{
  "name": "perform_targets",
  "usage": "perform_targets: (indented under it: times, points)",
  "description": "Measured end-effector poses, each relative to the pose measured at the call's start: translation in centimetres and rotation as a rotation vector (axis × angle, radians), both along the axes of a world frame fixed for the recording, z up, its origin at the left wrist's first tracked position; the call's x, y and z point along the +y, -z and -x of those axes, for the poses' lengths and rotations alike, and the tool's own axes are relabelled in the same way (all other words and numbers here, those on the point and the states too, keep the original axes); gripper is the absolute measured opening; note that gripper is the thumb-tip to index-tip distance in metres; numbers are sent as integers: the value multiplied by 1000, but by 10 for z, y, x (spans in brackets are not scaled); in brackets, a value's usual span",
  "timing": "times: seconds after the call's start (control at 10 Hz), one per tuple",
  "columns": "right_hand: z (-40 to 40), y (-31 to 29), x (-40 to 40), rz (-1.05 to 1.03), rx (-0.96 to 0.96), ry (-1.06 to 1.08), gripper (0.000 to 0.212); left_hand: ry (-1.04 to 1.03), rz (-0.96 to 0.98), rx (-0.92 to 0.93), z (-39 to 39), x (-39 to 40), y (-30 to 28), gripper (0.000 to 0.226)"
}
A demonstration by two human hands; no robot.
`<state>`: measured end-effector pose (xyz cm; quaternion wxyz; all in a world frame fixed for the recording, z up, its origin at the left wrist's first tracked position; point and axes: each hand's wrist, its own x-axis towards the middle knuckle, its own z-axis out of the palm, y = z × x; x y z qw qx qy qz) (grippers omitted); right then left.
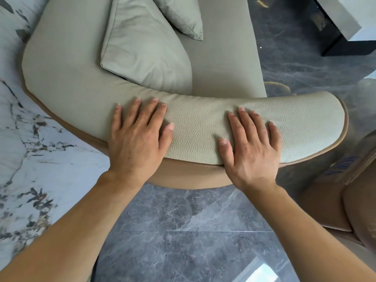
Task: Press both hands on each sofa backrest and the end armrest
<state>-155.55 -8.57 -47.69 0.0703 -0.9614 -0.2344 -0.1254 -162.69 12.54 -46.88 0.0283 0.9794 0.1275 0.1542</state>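
A pale green pebbled-leather sofa armrest (199, 127) curves across the middle of the view, with a tan trim along its near edge. My left hand (138, 139) lies flat on its left part, palm down, fingers spread. My right hand (252, 147) lies flat on it further right, fingers spread too. Both palms rest on the padding and hold nothing. Behind the armrest the sofa seat (221, 64) runs away from me.
Two loose green cushions (144, 51) lie on the seat beyond the armrest. A white marbled wall (26, 151) is at the left. Grey marble floor (183, 241) lies under my arms. A dark low table (341, 27) stands at the top right, a tan seat (345, 200) at the right.
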Motion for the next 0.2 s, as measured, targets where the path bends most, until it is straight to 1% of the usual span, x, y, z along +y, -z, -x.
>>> perform_targets:
  times: [0.1,0.2]
  points:
    - [9,-16,-7,26,89,17,77,-12,58,57,15,-8,-14,57]
    - [24,-29,-16,21,79,34,79,-44,85,67,35,-16,-23,60]
